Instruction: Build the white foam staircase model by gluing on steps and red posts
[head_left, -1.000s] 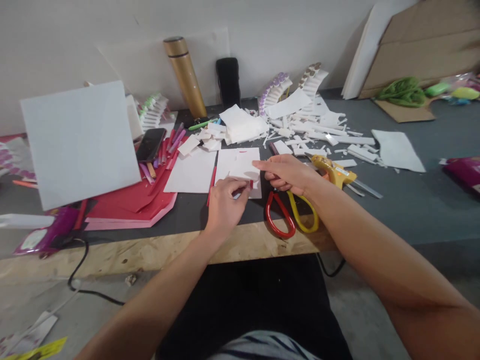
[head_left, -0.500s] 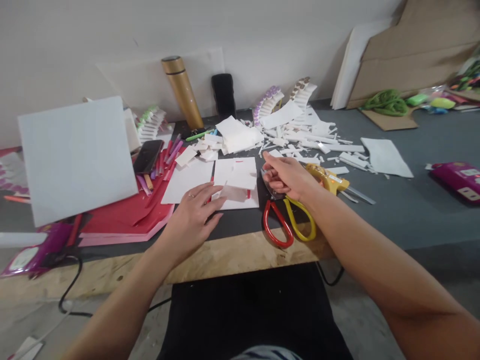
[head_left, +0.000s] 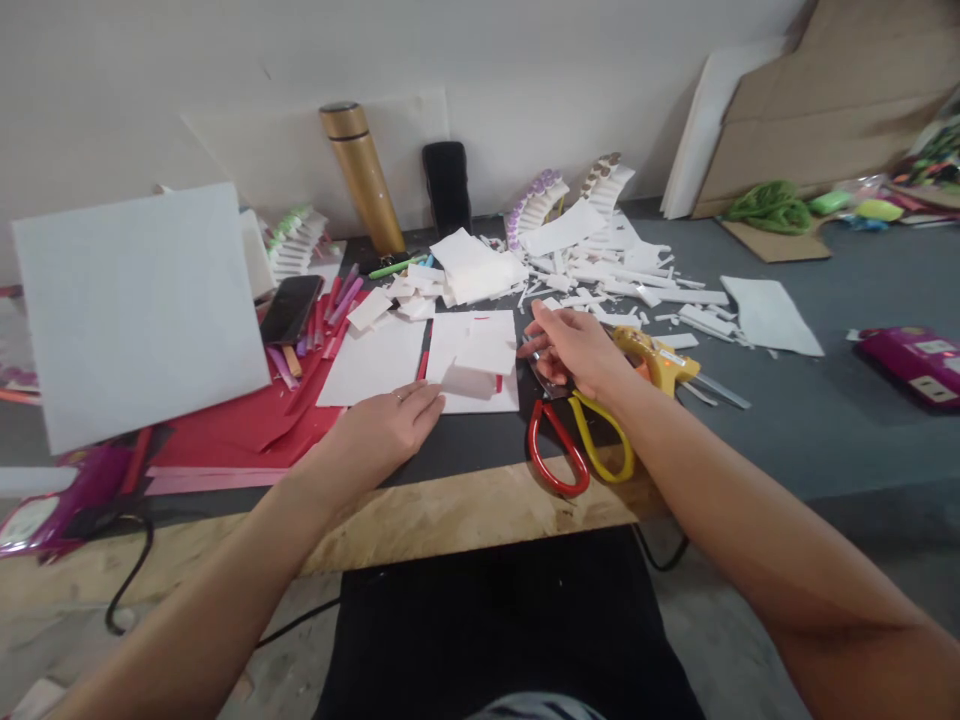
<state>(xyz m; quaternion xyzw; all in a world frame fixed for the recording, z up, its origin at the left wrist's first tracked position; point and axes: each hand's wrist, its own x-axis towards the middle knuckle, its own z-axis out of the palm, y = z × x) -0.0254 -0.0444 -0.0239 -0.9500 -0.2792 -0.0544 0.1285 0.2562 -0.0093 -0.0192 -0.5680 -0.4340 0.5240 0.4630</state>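
While the left hand [head_left: 386,425] is lying palm-down, fingers extended, by the near-left corner of the white board [head_left: 480,396], the right hand [head_left: 574,352] is hovering half-curled over scissors [head_left: 568,437], its grip unclear.

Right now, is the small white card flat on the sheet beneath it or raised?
Raised: the small white card has a red piece under its near edge and shades the white sheet.
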